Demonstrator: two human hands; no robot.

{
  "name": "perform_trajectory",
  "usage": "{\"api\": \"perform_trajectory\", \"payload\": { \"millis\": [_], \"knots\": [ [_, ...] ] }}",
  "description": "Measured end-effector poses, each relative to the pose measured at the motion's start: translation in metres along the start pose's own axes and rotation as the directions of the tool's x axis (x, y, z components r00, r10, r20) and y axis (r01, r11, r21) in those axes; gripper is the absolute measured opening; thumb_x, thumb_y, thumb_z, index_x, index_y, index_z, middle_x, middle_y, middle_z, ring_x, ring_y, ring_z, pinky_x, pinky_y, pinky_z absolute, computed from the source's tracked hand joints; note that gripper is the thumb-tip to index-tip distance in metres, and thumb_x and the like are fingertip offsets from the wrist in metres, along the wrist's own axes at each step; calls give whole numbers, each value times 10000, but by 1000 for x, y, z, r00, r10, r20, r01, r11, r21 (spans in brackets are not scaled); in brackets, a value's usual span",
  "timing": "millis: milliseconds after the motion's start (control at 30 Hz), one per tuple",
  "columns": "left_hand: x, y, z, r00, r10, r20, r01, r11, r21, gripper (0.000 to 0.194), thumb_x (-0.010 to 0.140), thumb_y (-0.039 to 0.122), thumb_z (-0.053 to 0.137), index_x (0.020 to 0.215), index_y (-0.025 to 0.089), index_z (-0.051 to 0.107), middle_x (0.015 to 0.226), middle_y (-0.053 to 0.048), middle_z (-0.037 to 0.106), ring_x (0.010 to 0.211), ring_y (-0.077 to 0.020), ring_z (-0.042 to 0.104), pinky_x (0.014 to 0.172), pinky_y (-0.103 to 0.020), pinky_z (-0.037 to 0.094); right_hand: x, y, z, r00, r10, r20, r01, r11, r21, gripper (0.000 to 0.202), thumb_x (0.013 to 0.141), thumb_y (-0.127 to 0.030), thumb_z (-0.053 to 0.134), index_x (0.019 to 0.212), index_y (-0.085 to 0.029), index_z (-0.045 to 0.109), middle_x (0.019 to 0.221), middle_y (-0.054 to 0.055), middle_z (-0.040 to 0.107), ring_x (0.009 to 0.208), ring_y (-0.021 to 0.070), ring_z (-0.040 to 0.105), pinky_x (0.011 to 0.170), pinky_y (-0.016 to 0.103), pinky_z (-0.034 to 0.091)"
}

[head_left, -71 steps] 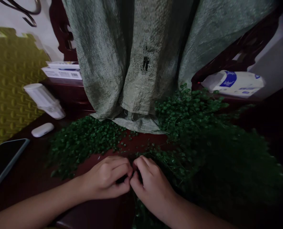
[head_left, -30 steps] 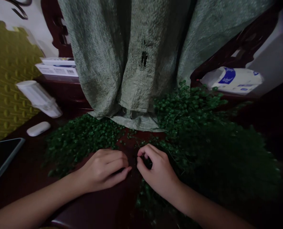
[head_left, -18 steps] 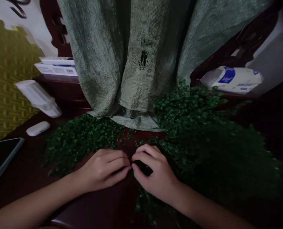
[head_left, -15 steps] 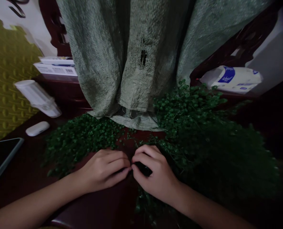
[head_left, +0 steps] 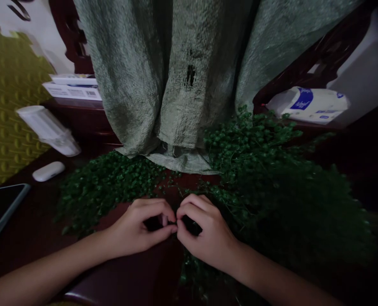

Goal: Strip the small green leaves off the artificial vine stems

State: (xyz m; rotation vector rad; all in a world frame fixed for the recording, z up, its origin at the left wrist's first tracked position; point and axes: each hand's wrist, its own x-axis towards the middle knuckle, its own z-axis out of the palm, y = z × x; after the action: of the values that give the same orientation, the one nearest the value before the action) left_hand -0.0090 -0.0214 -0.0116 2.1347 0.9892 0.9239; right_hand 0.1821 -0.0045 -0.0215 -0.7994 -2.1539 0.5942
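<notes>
My left hand (head_left: 144,225) is at the middle of the dark red surface, its thumb and index finger curled to a near-touching pinch. Anything between those tips is too small and dark to make out. Tip to tip with it, my right hand (head_left: 204,225) is closed in a pinch on what looks like a thin green plant sprig (head_left: 190,270), whose leaves show below the hand. A large heap of leafy green sprigs (head_left: 265,182) lies right of and behind my right hand. Beyond my left hand spreads a lower pile of small green pieces (head_left: 109,182).
A grey-green woven sack (head_left: 185,97) drapes down at the back centre. On the left are a phone (head_left: 4,208), a white oval case (head_left: 48,171), a white cylinder (head_left: 50,129) and white boxes (head_left: 74,90). A tissue pack (head_left: 316,104) lies at back right.
My left index finger has arched upward, widening the gap above the thumb, while its fingertips stay near the right hand. My right hand has hardly moved.
</notes>
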Motion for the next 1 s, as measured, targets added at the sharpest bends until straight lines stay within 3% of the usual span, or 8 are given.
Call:
{"api": "perform_trajectory", "payload": {
  "millis": [233,400,567,667,833,1000],
  "knots": [
    [4,5,-1,978,-199,66,207,967,-150,82,859,201,590,876,127,622,728,-23,659,651,-115,614,607,-194,504,0,0,-2,999,1,46,-1,1000,-8,142,769,-58,491,798,-192,528,806,10,580,745,148,531,718,290,415],
    [3,2,0,988,-92,120,96,995,-30,155,876,158,521,805,133,658,700,-24,643,637,-119,584,603,-207,453,0,-2,-3,993,-78,87,83,996,-46,138,786,-66,457,795,-190,518,802,21,571,748,154,514,726,295,429],
    [-2,1,5,994,-59,95,59,998,7,184,786,70,500,623,145,539,581,18,532,542,-94,492,524,-190,367,-3,-7,0,980,-142,142,153,986,-72,141,809,-59,440,812,-177,516,824,50,567,776,174,514,735,303,448],
    [-3,2,7,994,-59,89,58,998,12,191,750,48,483,590,151,505,551,27,504,520,-86,468,511,-185,342,-4,-4,2,984,-99,146,108,993,-50,155,796,-40,435,801,-182,495,824,47,542,797,174,520,739,288,446],
    [-2,2,6,994,-52,93,50,999,18,175,731,44,479,603,148,541,556,26,522,513,-80,467,509,-178,339,4,10,-1,996,84,-12,-83,994,69,162,740,-38,466,747,-200,455,755,-2,482,671,128,487,612,245,404],
    [0,-1,3,997,-77,-24,78,996,50,189,756,65,496,596,148,555,543,40,498,507,-74,451,516,-172,343,5,5,-7,1000,-16,27,15,999,51,123,761,-79,510,800,-194,534,806,18,557,744,149,527,704,283,436]
  ]
}}
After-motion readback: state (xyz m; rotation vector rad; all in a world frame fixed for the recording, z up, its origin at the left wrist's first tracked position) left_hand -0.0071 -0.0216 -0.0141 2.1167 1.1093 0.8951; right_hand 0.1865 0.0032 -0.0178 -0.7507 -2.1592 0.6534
